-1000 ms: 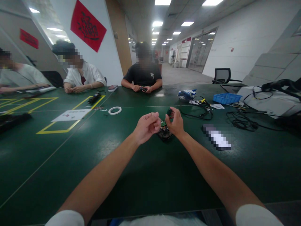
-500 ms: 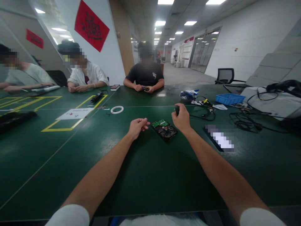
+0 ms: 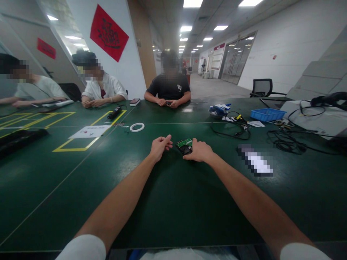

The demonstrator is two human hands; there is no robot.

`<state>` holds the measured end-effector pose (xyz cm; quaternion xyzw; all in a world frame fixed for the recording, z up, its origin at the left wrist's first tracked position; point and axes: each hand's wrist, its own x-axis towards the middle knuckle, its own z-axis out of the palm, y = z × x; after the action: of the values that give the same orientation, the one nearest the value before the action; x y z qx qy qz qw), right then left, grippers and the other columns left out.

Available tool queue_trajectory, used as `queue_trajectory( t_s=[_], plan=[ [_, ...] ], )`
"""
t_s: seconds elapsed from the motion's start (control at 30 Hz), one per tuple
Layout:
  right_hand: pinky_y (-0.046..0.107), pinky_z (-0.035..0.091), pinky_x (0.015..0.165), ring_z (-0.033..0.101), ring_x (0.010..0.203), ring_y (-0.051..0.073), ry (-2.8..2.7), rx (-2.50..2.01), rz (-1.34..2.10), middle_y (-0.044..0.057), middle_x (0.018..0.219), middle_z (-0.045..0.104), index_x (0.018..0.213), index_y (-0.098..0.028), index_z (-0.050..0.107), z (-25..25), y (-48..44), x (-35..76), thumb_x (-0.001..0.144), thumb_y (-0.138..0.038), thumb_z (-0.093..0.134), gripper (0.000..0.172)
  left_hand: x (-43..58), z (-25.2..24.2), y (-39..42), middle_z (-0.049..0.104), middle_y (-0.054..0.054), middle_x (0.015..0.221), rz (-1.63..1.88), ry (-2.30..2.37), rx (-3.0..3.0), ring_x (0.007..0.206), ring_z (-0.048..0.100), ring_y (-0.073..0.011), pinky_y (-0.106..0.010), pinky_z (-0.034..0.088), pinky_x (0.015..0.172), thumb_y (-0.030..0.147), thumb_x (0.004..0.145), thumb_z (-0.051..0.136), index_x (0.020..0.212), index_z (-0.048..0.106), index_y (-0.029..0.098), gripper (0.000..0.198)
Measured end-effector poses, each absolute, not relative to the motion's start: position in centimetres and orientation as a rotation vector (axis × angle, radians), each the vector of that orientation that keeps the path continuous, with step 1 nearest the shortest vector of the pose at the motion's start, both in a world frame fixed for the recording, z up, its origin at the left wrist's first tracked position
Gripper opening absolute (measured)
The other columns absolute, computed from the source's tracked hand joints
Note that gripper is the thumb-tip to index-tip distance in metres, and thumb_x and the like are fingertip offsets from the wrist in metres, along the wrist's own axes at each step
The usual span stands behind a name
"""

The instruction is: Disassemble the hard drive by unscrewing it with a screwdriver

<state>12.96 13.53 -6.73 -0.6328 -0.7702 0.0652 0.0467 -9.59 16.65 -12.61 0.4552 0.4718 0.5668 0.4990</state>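
A hard disk drive (image 3: pixel 184 146) with a green circuit board lies on the dark green table between my two hands. My right hand (image 3: pixel 200 151) spans its right part, thumb at the near edge and fingers at the far edge, covering much of the drive. To the left and a little apart from it, my left hand (image 3: pixel 160 148) hovers with fingers curled and the thumb pressed towards the index finger. Whatever may be in that pinch is too small to make out.
A phone (image 3: pixel 256 160) with a blurred screen lies to the right. Behind it are black cables (image 3: pixel 287 142), a blue tray (image 3: pixel 268 114) and a blue-and-white bundle (image 3: pixel 219 109). A white ring (image 3: pixel 137 127) and a paper sheet (image 3: pixel 90 131) lie left. Several people sit across the table.
My right hand has come down and left from beside the drive and now grips it. My left hand stays almost in place. The view has shifted slightly.
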Motion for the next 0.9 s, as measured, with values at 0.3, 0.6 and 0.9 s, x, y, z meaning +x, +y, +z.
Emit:
queue_trajectory(
  t_s=[0.3,0.6,0.9],
  plan=[
    [0.046,0.051,0.084,0.063,0.108,0.040,-2.225,-1.947,0.179,0.022,0.113,0.066,0.123,-0.012,0.049,-5.5,13.4,12.8,0.064,-0.072,0.068,0.087,-8.7,-12.2,15.7,0.072,-0.009,0.078,1.330,1.290,1.002,0.049,0.060,-0.0108,-0.021,0.041,0.045,0.049,0.089,0.069,0.101,0.062,0.015,0.037],
    [0.046,0.051,0.083,0.065,0.105,0.040,-2.141,-1.894,0.195,0.022,0.109,0.068,0.124,-0.011,0.048,-3.1,12.5,11.9,0.069,-0.073,0.065,0.084,-1.4,-10.2,14.0,0.071,-0.016,0.112,1.138,0.592,0.525,0.105,0.069,-0.0310,-0.044,0.054,0.093,0.080,0.090,0.033,0.124,0.061,0.015,0.078],
    [0.038,0.049,0.088,0.065,0.112,0.034,-2.102,-1.600,0.615,0.021,0.125,0.066,0.137,-0.014,0.045,-3.5,12.0,11.2,0.079,-0.081,0.054,0.089,-5.4,-10.9,16.0,0.069,-0.023,0.117,1.154,0.467,0.467,0.117,0.064,-0.0379,-0.055,0.048,0.103,0.079,0.090,0.029,0.131,0.059,0.007,0.088]
  ],
)
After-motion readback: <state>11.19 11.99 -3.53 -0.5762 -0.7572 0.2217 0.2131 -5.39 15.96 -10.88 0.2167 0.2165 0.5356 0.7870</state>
